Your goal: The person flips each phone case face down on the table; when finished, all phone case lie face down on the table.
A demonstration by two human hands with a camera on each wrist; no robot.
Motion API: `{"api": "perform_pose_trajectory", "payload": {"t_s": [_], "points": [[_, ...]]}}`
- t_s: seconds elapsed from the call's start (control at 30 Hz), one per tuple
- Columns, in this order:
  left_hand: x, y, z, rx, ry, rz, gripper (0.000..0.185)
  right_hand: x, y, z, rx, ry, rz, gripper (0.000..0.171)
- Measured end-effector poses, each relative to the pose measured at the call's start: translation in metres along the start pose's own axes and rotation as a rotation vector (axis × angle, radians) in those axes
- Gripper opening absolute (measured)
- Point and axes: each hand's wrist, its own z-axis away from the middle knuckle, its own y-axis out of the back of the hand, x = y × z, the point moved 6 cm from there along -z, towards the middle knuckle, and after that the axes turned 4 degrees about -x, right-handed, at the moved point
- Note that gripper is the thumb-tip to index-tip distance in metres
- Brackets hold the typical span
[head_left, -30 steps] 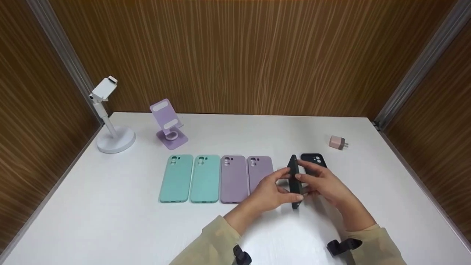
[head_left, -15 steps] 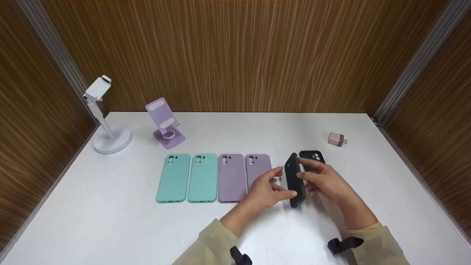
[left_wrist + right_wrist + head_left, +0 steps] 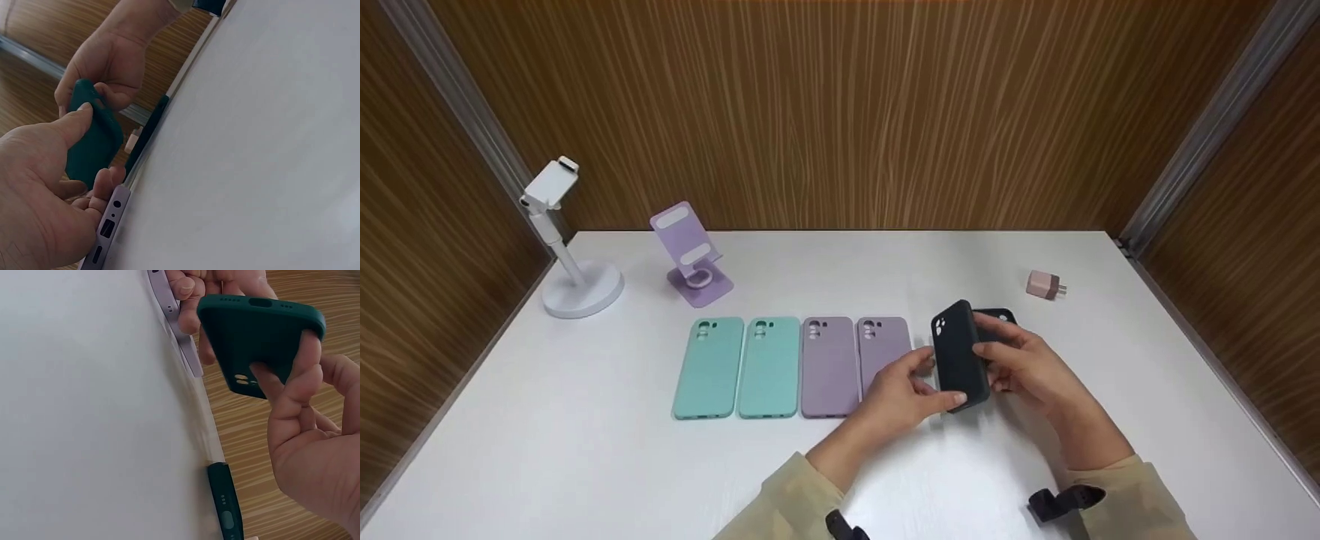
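Grasping dark case (image 3: pixel 960 358), both hands (image 3: pixel 904 386) (image 3: pixel 1027 367); right wrist alone shows port cutouts

second dark case (image 3: pixel 996 324): mostly hidden behind held case (image 3: pixel 960 358) | right purple case (image 3: pixel 883 352): near end hidden by left hand (image 3: pixel 901 390)

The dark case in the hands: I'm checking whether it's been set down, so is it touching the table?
Apart: the right wrist view shows the dark case lifted off the table.
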Motion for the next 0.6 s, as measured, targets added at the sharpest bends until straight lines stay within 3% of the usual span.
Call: {"api": "perform_pose_trajectory", "payload": {"t_s": [0.27,0.6], "points": [[0.003,0.003,-0.001,0.009,-0.014,0.011,0.079,-0.001,0.0,-0.002,0.01,0.019,-0.015,0.064],[0.006,0.006,-0.003,0.074,-0.043,0.013,0.077,-0.001,0.011,0.001,0.087,0.017,0.138,0.056]]}}
